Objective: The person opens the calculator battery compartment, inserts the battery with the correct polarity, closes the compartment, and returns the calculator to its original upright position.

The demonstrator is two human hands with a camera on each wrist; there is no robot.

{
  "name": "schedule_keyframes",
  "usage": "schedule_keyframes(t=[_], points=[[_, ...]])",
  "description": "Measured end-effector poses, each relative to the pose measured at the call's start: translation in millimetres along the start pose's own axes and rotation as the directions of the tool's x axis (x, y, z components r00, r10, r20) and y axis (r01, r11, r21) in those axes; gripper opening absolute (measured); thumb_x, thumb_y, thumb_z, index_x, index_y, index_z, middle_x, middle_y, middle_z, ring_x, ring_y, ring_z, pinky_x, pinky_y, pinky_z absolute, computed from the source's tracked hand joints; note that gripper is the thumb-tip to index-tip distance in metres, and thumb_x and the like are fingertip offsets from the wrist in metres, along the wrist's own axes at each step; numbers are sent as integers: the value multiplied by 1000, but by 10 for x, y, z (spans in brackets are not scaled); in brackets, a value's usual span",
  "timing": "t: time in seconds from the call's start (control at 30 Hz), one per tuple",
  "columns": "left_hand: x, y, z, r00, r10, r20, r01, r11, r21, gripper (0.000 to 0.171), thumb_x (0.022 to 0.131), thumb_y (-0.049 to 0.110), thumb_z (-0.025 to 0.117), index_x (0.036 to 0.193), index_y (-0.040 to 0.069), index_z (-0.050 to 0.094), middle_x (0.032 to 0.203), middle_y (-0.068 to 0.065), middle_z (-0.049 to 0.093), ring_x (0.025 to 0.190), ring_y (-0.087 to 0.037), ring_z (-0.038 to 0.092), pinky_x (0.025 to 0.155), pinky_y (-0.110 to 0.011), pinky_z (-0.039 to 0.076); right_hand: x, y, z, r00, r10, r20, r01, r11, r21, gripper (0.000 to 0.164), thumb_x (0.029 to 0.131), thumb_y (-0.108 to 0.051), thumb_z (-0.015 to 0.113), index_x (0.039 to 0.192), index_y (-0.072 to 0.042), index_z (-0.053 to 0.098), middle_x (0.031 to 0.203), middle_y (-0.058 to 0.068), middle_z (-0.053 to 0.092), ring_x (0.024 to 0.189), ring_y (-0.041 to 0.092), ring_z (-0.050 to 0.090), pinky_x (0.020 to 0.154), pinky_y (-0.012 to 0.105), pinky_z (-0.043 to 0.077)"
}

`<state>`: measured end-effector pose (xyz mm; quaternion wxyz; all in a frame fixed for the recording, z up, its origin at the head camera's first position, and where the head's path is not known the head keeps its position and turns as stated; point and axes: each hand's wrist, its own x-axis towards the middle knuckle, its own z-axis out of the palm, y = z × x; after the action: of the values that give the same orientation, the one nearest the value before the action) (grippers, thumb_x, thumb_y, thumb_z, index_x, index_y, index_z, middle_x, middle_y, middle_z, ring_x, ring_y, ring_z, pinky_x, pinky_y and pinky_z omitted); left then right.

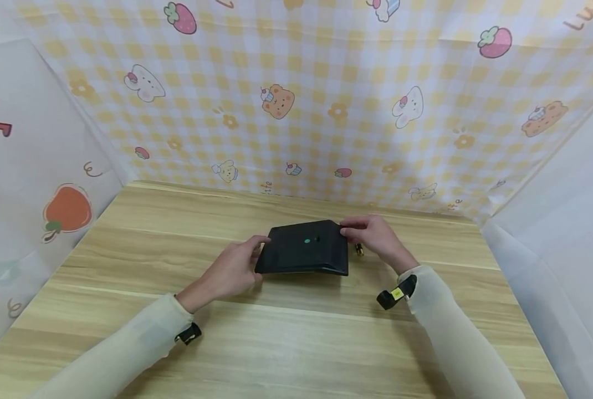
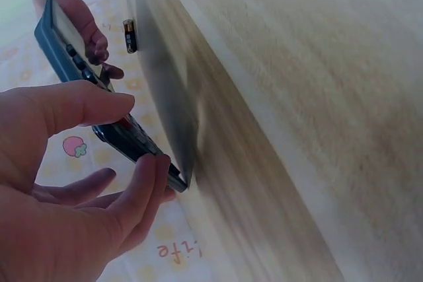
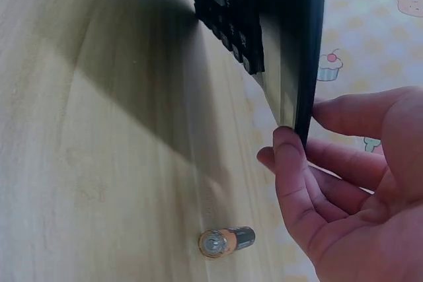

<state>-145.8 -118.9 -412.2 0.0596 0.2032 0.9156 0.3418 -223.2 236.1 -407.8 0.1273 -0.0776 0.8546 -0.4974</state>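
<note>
A black calculator (image 1: pixel 298 249) is held at a tilt over the wooden table, its plain back facing up in the head view. Its keys (image 3: pixel 225 24) face down toward the tabletop, as the right wrist view shows. My left hand (image 1: pixel 233 269) grips the left edge between thumb and fingers. At the far right corner, my right hand (image 1: pixel 376 237) pinches the calculator between thumb and fingertips. A small battery (image 1: pixel 359 249) with a copper-coloured end lies on the table beneath the right hand, apart from it. The calculator's lower edge looks close to the wood; contact is unclear.
The wood-grain table (image 1: pixel 286 343) reaches back to a yellow checked cloth (image 1: pixel 316 138) with cartoon prints. White sheets hang at the left (image 1: pixel 32 166) and right (image 1: pixel 561 233) sides. A black strap device (image 1: pixel 396 292) sits on the right wrist.
</note>
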Motion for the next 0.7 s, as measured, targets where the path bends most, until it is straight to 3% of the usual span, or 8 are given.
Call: schedule_keyframes(t=[0.23, 0.4, 0.7], points=[[9, -11, 34, 999, -33, 29, 34, 999, -19, 81, 80, -12, 82, 155, -5, 53, 135, -29, 71, 119, -38, 73, 101, -53, 59, -30, 8, 53, 1000, 1, -12, -2, 993, -117, 42, 105, -23, 77, 141, -1, 75, 128, 19, 77, 100, 29, 77, 84, 39, 58], [3, -12, 43, 998, -46, 43, 48, 999, -26, 82, 80, -13, 81, 156, -5, 52, 140, -31, 68, 122, -40, 72, 103, -54, 58, -60, 5, 79, 999, -42, -11, 39, 982, -187, 40, 104, -21, 79, 139, -2, 76, 137, 21, 73, 102, 28, 76, 74, 35, 57], [1, -27, 65, 998, -43, 41, 43, 999, -12, 91, 77, -12, 87, 159, -6, 48, 135, -28, 71, 114, -34, 73, 100, -52, 59, -72, 36, 122, 997, -70, 11, 71, 972, -225, 43, 103, -15, 79, 142, 1, 72, 147, 22, 67, 110, 32, 77, 81, 38, 62]])
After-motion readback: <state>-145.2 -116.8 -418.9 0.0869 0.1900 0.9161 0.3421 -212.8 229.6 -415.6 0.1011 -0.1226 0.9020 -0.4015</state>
